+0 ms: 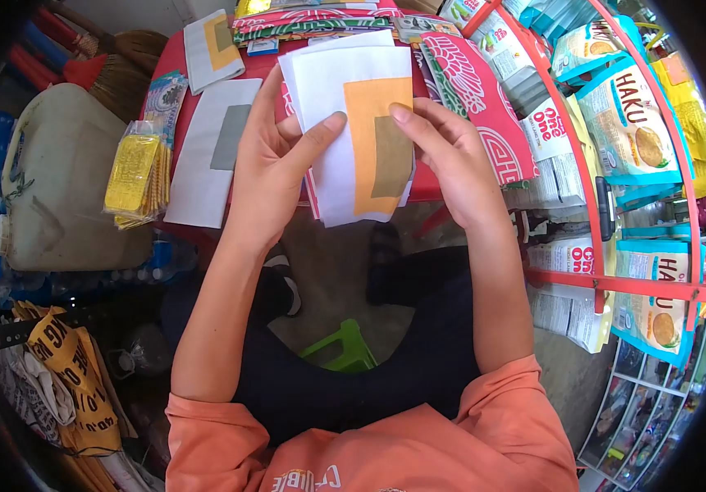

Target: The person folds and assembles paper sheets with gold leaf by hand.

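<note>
Both hands hold up a small stack of white papers, possibly folded, over the front edge of a red table. The top one carries an orange block with a grey-brown rectangle inside it. My left hand grips the stack's left side, thumb on the front and fingers behind, partly hidden. My right hand closes on the right edge, its thumb tip on the orange block. Left of my left hand, a long white paper with a grey patch lies on the table. Another white paper with an orange-and-grey patch lies behind it.
Yellow packs sit at the table's left edge, with patterned pink packaging on the right. A red rack holds snack bags. A beige plastic container stands left; a green stool shows between my legs.
</note>
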Tool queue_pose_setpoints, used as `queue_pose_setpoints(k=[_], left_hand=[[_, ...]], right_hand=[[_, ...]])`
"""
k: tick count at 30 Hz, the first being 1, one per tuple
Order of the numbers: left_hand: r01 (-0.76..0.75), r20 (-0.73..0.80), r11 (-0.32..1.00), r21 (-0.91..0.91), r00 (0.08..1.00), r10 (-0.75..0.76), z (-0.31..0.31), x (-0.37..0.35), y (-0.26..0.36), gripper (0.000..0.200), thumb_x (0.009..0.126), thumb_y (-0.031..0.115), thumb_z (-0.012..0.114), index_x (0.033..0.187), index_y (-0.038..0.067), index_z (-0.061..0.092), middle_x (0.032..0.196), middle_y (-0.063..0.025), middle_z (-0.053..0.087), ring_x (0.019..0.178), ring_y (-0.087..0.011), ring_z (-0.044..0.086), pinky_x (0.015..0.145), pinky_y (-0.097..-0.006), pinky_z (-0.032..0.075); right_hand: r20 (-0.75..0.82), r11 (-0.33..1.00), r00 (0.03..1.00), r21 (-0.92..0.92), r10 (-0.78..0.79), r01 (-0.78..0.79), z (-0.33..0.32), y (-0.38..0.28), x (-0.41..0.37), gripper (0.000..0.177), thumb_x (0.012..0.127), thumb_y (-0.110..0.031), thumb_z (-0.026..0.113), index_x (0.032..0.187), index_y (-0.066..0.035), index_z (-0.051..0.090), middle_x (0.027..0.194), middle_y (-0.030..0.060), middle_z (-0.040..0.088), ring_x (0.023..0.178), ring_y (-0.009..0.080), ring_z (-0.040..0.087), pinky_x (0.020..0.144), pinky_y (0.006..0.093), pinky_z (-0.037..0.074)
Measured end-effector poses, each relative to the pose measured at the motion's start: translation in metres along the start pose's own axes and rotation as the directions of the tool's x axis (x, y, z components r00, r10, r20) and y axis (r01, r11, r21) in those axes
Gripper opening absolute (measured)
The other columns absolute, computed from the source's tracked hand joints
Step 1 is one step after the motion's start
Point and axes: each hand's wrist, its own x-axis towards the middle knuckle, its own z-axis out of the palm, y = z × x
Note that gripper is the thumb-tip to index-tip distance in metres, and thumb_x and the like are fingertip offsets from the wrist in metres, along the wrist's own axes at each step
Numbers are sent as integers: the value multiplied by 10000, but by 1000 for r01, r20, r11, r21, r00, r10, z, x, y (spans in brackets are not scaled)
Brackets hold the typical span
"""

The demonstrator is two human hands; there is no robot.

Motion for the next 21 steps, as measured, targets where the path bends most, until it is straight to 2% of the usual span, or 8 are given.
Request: queue_pose_setpoints(k=[2,3,5,7,10,14,17,21], left_hand=[[61,43,998,12,997,-62,-7,-2,5,616,977,184,728,1486,-5,437,967,-57,742,753,-49,631,604,-218,431],[110,34,994,7,993,-111,-9,-1,6,621,975,174,733,1485,-26,441,1032,-93,747,856,-87,672,716,-242,490],[160,12,987,-26,987,-160,-13,-1,7,556,977,182,736,1431,-45,507,1088,-118,754,950,-114,707,822,-260,543],[160,-15,984,-78,987,-162,-16,-2,3,436,987,215,732,1324,-42,632,1070,-97,758,934,-94,696,807,-247,534],[96,-81,988,-118,991,-106,-16,-2,0,341,1001,251,720,1190,-33,723,1052,-74,760,914,-72,678,794,-235,520],[47,-130,993,-109,990,-61,-13,-3,1,362,1015,290,701,1183,-30,732,1050,-64,757,896,-64,667,793,-229,513],[17,-173,994,-105,984,-35,-13,-2,-2,393,1027,327,681,1181,-32,730,1035,-54,754,883,-59,658,783,-224,506],[22,-239,995,-95,970,-44,-14,-2,-4,422,1038,375,656,1133,-28,736,1014,-38,747,867,-56,645,777,-225,500]], right_hand=[[23,995,995,-44,-93,94,4,0,1,317,977,-291,734,1116,-7,712,984,41,725,922,78,661,837,235,507],[14,995,995,-23,-99,99,6,1,1,296,972,-268,742,1107,-7,710,968,36,723,904,74,660,817,231,508],[0,994,994,20,-109,109,11,2,0,256,961,-223,758,1089,-7,707,937,27,719,868,66,658,778,222,509],[20,994,994,3,-111,111,14,3,-1,238,952,-205,770,1069,-9,703,928,19,715,844,52,649,740,213,503],[37,988,987,-11,-154,154,18,8,1,223,948,-193,776,1051,-11,700,897,3,702,803,33,629,697,199,485],[-29,969,974,94,-226,228,34,5,-2,213,948,-188,777,1031,-8,700,859,-20,681,750,15,590,654,189,453],[42,984,985,54,-169,167,27,9,-2,220,956,-189,769,1022,12,708,868,-18,679,779,21,587,689,200,465],[42,989,988,11,-150,150,32,7,-7,257,977,-214,746,1040,35,723,911,-5,695,834,28,598,737,204,475]])
